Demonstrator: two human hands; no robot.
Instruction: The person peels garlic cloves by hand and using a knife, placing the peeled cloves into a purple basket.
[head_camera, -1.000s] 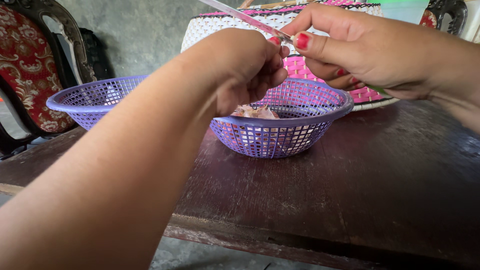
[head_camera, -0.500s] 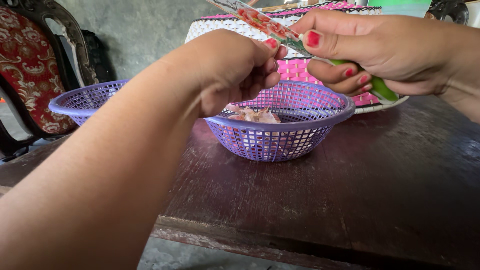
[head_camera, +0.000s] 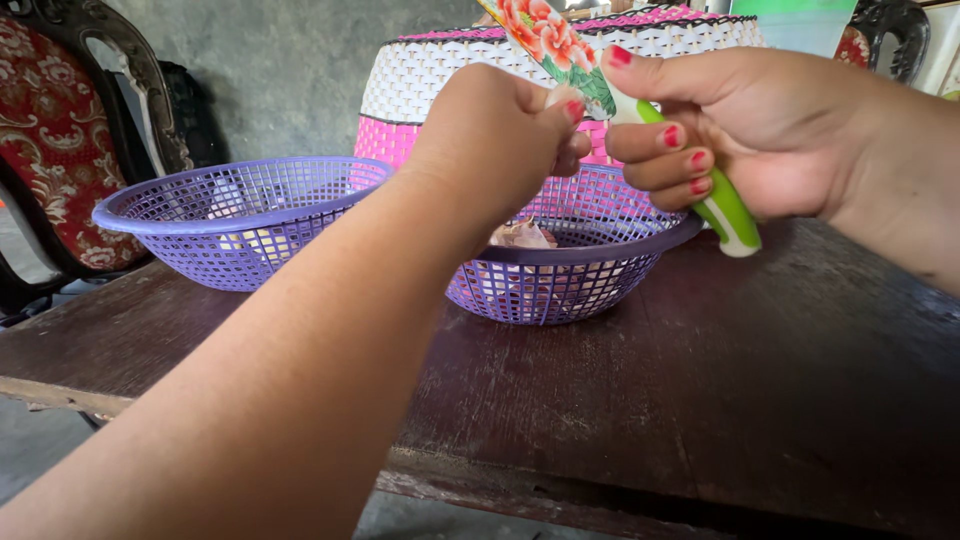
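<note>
My right hand (head_camera: 760, 130) grips a knife with a green and white handle (head_camera: 722, 205); its flower-printed blade (head_camera: 540, 38) points up and to the left. My left hand (head_camera: 500, 135) is closed in a fist right against the blade's base, above a purple mesh basket (head_camera: 570, 280) holding pale papery peels (head_camera: 520, 235). What the left fingers pinch is hidden behind the hand. A second purple mesh basket (head_camera: 230, 215) sits to the left with some pale pieces inside.
Both baskets rest on a dark worn wooden table (head_camera: 700, 400). A pink and white woven dome cover (head_camera: 420, 80) stands behind them. A carved chair with red floral upholstery (head_camera: 60, 130) is at the far left. The table's front edge is chipped.
The knife has turned so the flowered blade face and green handle show more. Both hands stayed together over the right basket, and the view shifted, showing more of the left basket.
</note>
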